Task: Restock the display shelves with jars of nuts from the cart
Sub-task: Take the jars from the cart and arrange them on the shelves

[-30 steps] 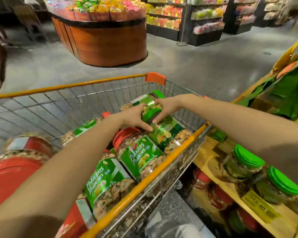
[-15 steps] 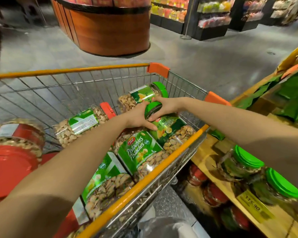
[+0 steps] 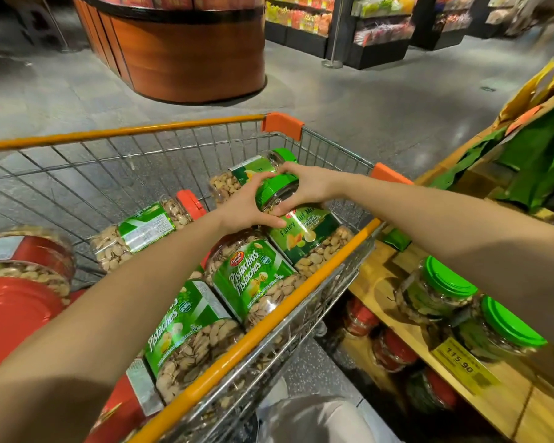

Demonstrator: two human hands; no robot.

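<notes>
Clasping the lid end of a Fancy Nut Mix jar (image 3: pixel 306 239), the left hand (image 3: pixel 245 207) and the right hand (image 3: pixel 306 187) meet over the cart (image 3: pixel 271 329). Each grip is curled round the green lid from its own side, the left fingers arching over the top with the thumb underneath and the right fingers wrapping the far side. The jar lies inside the cart against its right rim, near the far right corner, with its lid end tilted upward, just beside a Pistachios jar (image 3: pixel 253 278); a second Pistachios jar (image 3: pixel 186 330) lies nearer along the same rim. Compared with half a second ago, both hands hold the same jar in much the same spot, it has not left the cart, and the left fingers reach further over the lid. Another green-lidded jar (image 3: pixel 250 172) lies just behind the hands, and a red-lidded jar (image 3: pixel 144 227) lies toward the cart's middle. On the wooden shelf (image 3: pixel 387 282) to the right stand a shelved jar (image 3: pixel 438 292) and its neighbour (image 3: pixel 502 330).
</notes>
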